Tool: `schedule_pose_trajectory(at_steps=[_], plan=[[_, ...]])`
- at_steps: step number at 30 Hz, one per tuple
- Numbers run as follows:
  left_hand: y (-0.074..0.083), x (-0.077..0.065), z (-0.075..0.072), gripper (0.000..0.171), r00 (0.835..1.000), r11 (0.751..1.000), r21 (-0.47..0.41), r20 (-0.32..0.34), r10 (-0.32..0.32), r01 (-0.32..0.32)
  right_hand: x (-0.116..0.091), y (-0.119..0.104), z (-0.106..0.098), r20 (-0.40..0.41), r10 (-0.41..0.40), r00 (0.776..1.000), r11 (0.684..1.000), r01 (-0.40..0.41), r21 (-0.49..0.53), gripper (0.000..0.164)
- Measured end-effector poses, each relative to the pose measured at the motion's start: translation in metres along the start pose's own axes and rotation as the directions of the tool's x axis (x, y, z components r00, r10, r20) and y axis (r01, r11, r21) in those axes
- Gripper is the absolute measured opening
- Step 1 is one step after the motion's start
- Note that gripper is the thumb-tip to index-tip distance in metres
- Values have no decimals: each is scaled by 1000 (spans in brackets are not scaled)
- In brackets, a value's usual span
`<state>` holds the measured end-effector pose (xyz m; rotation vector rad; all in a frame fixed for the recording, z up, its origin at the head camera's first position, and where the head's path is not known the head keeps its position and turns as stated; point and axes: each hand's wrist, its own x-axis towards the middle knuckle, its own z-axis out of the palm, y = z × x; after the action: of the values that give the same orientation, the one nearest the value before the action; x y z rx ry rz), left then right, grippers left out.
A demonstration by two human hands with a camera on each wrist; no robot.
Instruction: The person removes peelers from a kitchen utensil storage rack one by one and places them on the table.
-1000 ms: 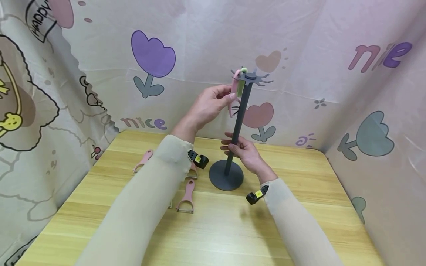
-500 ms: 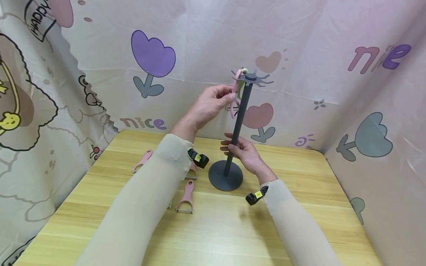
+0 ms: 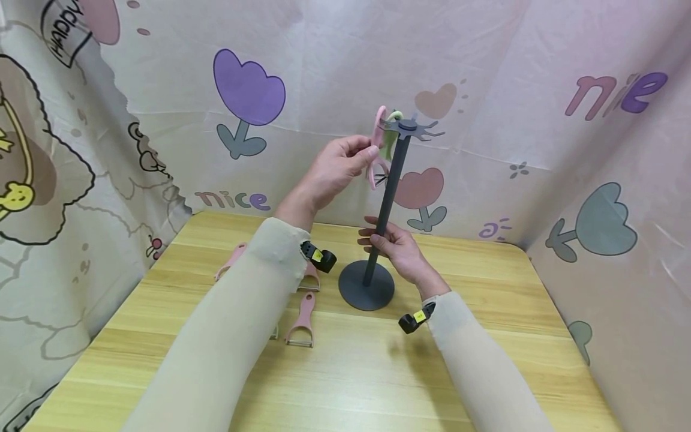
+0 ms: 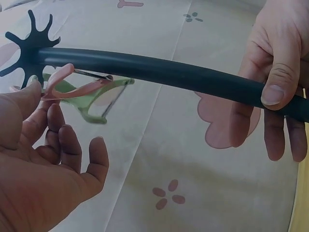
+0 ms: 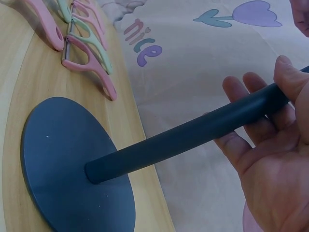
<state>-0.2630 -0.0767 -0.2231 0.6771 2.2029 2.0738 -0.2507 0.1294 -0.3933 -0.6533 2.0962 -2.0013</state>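
My left hand (image 3: 342, 159) pinches a pink peeler (image 3: 379, 123) between thumb and fingers, its looped handle end up at the hooks of a dark stand and its blade end down. A green peeler (image 3: 388, 147) hangs from a hook right behind it; in the left wrist view the green peeler (image 4: 89, 106) overlaps the pink peeler (image 4: 77, 89). The stand has a hooked top (image 3: 407, 126), a pole (image 3: 393, 180) and a round base (image 3: 367, 287) on the table. My right hand (image 3: 402, 249) holds the pole at its lower half, thumb on one side and fingers behind.
Pink and green peelers lie on the wooden table (image 3: 459, 372) left of the base, among them a pink peeler (image 3: 302, 321) in front. My left forearm hides part of them; the right wrist view shows a green peeler (image 5: 91, 38) between pink ones. A printed curtain (image 3: 335, 72) stands behind.
The left hand has shifted slightly left, and the pink peeler's handle end has moved left and a little up at the hook tips. The right hand and the stand stay put.
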Motion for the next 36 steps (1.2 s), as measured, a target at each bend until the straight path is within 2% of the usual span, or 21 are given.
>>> schedule_pose_trajectory(at_steps=[11, 22, 36], plan=[[2, -3, -5, 33, 999, 1000, -24, -36, -13, 12, 0, 0, 1, -4, -4, 1000, 1000, 4, 11, 45], [4, -11, -15, 33, 997, 996, -94, -83, 2, -10, -1, 0, 2, -6, -7, 1000, 1000, 7, 9, 46], [2, -27, -24, 34, 995, 998, -64, -95, -4, -2, -1, 0, 0, -6, -4, 1000, 1000, 4, -3, 45]])
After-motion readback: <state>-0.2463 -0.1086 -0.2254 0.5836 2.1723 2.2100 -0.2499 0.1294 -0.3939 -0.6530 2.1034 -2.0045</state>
